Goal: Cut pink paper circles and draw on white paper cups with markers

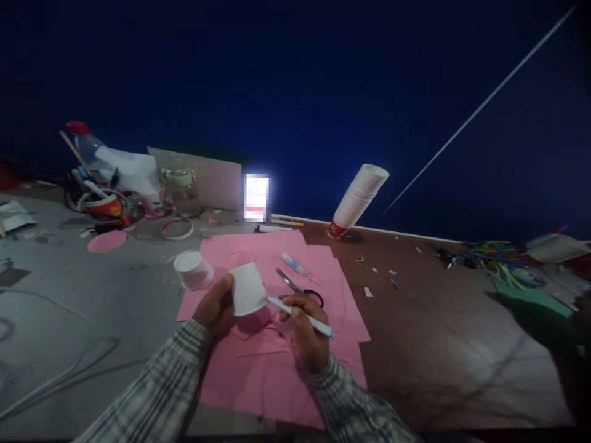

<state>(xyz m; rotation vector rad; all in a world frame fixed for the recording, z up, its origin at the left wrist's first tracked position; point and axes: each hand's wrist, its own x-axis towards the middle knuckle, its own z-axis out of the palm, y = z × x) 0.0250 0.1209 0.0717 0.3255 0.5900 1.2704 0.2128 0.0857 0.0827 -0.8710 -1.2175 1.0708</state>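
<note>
My left hand (217,306) is closed around the side of a white paper cup (249,289), tilted with its rim downward. In my right hand (308,326) is a white marker (298,316) with a light blue end, its tip at the cup's lower right edge. Beneath both hands lie sheets of pink paper (277,381) with cut scraps on top. Just beyond my right hand are scissors (298,287) with black handles and a clear glue stick (294,264). Another white cup (194,271) stands upside down left of the held one.
A tall leaning stack of paper cups (357,200) stands by the blue wall. At the back left are a glass jar (183,194), a bottle (87,144) and a pink disc (107,242). Wires (503,258) lie at right; a white cable (50,375) crosses the left.
</note>
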